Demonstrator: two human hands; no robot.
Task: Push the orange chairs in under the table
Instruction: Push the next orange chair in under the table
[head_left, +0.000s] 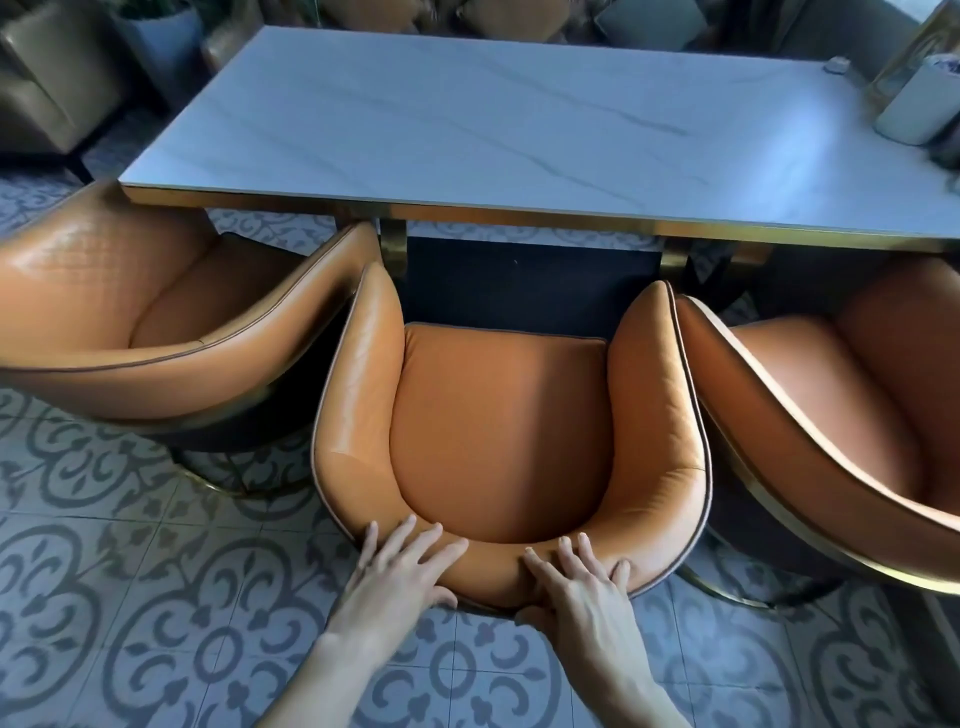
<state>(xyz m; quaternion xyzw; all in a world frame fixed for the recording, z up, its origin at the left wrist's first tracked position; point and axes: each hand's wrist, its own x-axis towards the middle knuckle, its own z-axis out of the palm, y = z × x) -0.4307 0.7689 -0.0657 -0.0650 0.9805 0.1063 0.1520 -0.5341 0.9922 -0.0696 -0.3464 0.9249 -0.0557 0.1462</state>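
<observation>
Three orange leather tub chairs stand along the near side of a white marble table (519, 119) with a gold edge. The middle chair (498, 426) faces the table, its seat front short of the table edge. My left hand (400, 566) lies on the top of its backrest, fingers spread over the rim and thumb behind. My right hand (582, 577) grips the same rim just to the right. The left chair (156, 312) is turned at an angle, partly under the table corner. The right chair (841, 415) is also angled and touches the middle chair's arm.
Patterned grey tile floor (130, 597) lies under and behind the chairs. A white container (919, 98) and a small object (836, 65) sit at the table's far right. A dark armchair (47, 88) and cushioned seating stand beyond the table.
</observation>
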